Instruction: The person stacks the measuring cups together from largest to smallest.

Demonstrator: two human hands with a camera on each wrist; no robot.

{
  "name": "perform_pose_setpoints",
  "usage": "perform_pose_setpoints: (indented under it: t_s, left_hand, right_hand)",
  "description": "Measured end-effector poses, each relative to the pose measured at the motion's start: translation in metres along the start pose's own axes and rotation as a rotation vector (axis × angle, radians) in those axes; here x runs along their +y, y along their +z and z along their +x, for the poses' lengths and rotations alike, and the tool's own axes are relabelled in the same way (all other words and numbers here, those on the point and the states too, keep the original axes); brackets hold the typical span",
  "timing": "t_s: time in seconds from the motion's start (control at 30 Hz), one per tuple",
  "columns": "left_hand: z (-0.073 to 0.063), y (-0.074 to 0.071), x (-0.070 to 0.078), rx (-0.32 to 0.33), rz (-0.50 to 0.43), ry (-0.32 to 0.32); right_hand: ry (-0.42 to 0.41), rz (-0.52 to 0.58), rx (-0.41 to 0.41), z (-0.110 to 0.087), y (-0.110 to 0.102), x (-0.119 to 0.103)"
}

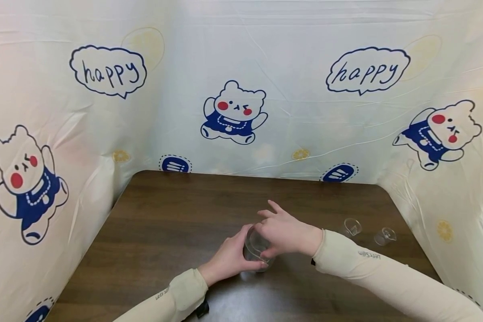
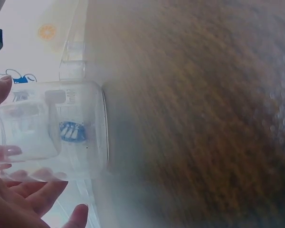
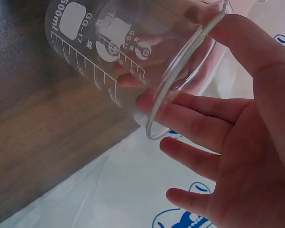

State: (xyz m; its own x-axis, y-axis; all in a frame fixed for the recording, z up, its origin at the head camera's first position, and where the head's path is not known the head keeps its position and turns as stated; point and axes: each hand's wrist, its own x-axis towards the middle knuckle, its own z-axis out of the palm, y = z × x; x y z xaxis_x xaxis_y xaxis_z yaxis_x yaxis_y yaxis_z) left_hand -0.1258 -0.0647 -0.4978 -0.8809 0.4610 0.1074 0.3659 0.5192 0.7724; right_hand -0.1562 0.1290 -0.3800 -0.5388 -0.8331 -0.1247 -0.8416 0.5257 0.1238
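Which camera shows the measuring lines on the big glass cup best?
The right wrist view: the measuring lines look close and clear. The left wrist view shows the glass cup, but I can't make out lines; in the head view it's small, lines not visible.

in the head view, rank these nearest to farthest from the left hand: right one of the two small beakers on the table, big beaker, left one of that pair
From the left hand:
1. Big beaker, in its grip.
2. Left small beaker, off to the right.
3. Right small beaker, farther right, toward the table's right edge.
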Motion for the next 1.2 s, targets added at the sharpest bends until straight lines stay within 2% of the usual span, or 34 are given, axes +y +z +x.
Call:
perform_pose_setpoints:
  t_s: [0.23, 0.63, 1.2]
  left_hand:
    - [-0.001, 0.001, -0.001, 0.005, -0.001, -0.005]
    - [0.0, 0.0, 0.002, 0.007, 0.015, -0.005]
    - [0.001, 0.002, 0.003, 0.012, 0.016, -0.013]
  right_hand:
    - [0.031, 0.042, -0.048, 0.005, 0.0, -0.004]
    - [0.07, 0.013, -0.113, 0.014, 0.006, -0.009]
    - [0.177, 0.114, -0.153, 0.011, 0.009, -0.012]
